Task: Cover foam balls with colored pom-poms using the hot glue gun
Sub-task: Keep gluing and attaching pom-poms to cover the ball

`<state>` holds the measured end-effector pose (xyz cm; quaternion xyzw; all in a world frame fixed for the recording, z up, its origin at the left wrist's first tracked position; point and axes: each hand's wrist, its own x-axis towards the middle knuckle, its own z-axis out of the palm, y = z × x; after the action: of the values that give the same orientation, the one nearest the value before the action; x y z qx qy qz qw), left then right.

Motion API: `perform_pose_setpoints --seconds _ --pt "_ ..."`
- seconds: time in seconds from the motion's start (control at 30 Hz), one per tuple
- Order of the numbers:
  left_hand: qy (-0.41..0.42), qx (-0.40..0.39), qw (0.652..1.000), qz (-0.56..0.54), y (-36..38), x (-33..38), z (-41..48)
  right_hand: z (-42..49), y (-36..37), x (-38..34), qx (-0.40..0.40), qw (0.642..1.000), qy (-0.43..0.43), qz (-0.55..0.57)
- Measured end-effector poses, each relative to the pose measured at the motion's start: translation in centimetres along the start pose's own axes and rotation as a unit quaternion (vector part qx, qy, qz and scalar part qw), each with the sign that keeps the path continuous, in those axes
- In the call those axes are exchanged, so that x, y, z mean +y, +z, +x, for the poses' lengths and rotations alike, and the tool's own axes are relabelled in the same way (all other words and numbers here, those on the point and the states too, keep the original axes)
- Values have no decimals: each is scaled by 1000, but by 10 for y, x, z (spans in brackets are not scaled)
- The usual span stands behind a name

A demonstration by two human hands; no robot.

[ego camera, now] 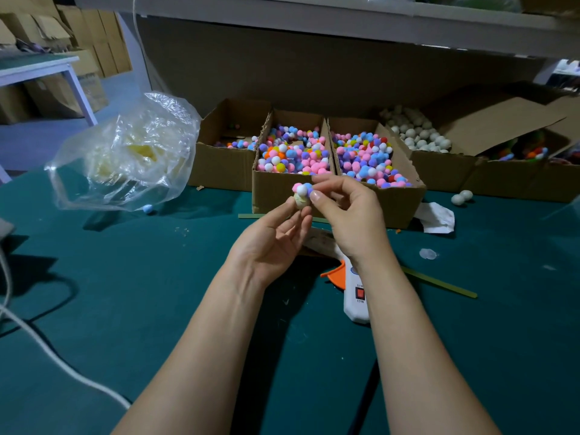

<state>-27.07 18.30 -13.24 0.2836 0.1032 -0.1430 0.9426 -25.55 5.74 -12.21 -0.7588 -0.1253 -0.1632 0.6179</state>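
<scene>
Centre boxes (273, 189) hold mixed pom-poms (293, 152); the upper-right box (439, 167), white balls (417, 133). At centre the left hand (270, 243) and right hand (348, 211) pinch a cream ball (300, 203) capped with pink, white, purple pom-poms.

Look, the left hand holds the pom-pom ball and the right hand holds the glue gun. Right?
No. The head view shows the glue gun lying on the table; the right hand pinches a pom-pom on the ball. The left hand does hold the ball.
</scene>
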Motion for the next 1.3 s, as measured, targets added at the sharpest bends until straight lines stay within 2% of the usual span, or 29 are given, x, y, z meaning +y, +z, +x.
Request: perform_pose_setpoints --seconds 0.7,1.3 --pt "-36 12 999 10 1 4 -4 -3 -8 -2 -42 998 14 52" --pt "-24 21 999 16 2 4 -5 -1 -3 -4 -18 999 34 26"
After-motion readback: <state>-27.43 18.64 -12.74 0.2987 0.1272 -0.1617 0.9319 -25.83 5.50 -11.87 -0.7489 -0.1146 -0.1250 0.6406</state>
